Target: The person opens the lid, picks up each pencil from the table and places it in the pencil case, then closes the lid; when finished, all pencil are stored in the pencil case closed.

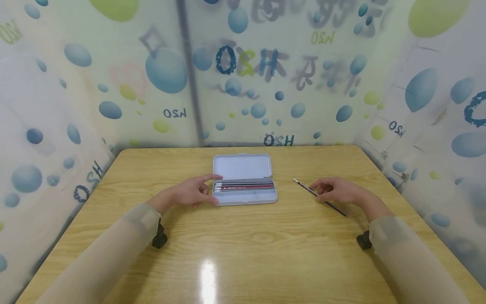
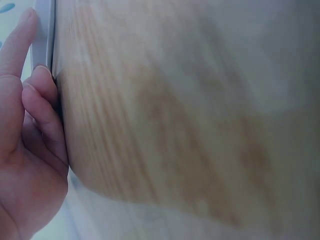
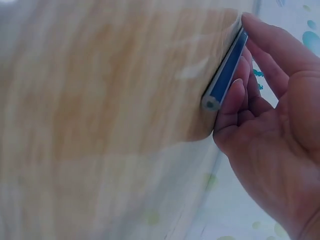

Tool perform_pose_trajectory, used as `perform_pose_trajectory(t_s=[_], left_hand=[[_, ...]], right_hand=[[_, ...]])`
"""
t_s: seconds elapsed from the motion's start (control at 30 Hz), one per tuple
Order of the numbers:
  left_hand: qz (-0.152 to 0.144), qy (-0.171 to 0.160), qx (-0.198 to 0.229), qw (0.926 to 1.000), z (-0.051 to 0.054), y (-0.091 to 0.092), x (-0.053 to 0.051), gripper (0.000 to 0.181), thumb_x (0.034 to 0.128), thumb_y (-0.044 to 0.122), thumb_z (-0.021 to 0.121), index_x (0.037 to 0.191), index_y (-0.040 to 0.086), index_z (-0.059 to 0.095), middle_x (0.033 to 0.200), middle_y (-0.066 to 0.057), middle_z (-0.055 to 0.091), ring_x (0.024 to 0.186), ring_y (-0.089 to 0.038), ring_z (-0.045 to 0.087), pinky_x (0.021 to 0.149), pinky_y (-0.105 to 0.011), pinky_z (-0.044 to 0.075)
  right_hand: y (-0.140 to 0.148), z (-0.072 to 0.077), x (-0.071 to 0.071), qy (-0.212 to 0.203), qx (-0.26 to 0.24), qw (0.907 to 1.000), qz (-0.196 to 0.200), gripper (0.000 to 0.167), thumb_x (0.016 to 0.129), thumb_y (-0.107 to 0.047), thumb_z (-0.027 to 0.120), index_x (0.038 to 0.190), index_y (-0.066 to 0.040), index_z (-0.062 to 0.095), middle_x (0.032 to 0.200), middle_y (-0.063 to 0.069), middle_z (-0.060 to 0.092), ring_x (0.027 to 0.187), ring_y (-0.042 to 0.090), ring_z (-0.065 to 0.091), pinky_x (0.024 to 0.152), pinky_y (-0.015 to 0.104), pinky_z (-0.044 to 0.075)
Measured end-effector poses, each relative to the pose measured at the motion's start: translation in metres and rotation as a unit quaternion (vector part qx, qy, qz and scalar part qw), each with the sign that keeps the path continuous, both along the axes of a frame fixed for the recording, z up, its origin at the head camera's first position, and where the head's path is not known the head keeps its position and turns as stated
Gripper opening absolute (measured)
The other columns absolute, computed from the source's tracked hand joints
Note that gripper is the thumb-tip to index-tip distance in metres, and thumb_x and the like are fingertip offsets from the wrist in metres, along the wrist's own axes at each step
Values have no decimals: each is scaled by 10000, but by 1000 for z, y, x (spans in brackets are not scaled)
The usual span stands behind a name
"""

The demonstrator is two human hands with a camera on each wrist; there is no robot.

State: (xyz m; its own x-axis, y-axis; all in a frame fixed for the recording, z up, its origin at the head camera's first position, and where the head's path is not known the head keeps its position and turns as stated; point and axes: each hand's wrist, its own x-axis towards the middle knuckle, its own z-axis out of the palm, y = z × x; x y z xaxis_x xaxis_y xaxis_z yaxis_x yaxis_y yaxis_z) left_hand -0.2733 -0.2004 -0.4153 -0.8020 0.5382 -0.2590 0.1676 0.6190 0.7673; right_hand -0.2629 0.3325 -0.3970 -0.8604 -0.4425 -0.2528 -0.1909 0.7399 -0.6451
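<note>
A pale pencil case lies with its lid folded back on the wooden table. Several pencils, dark ones and a red one, lie side by side in its upper compartment. My left hand holds the case by its left end, thumb at the near corner and index finger by the hinge side. In the left wrist view its other fingers are bent against the case's end. To the right of the case, my right hand pinches a dark pencil at its middle, low over the table.
The wooden table reaches to patterned curtain walls at the back and both sides. Within the case, a small divider splits the lower part into compartments. A bright light reflection shows on the near tabletop.
</note>
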Motion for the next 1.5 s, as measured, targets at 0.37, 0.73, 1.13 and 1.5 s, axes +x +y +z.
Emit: perform_pose_trajectory(t_s=[0.37,0.73,1.13,1.5], left_hand=[[-42,16,32,10000,-3,-4,-1,901,951,400,881,1696,278,389,753,9,538,550,-150,472,538,-274,465],[24,-36,18,10000,-2,-4,-1,893,947,407,884,1688,304,397,767,4,537,552,-155,466,536,-268,451],[-32,-8,60,10000,0,-1,2,888,962,383,874,1697,294,384,762,13,536,549,-147,475,546,-276,479],[-5,-42,71,10000,2,-1,2,876,963,385,874,1691,298,395,756,14,531,535,-150,471,545,-266,453]], right_hand=[[-2,-2,-3,1,-66,9999,-89,422,1032,-230,782,1429,-110,706,1170,64,700,1049,201,599,932,382,505],[-2,0,-3,174,61,9998,-66,364,1052,-202,736,1410,-133,725,1150,57,718,1025,196,607,923,386,501],[-1,-3,-4,334,195,9992,-23,332,1057,-194,729,1387,-156,744,1157,48,752,1044,181,636,928,380,521],[-11,2,-2,368,276,9989,-10,302,1042,-140,718,1340,-140,768,1041,34,738,869,173,572,774,314,476]])
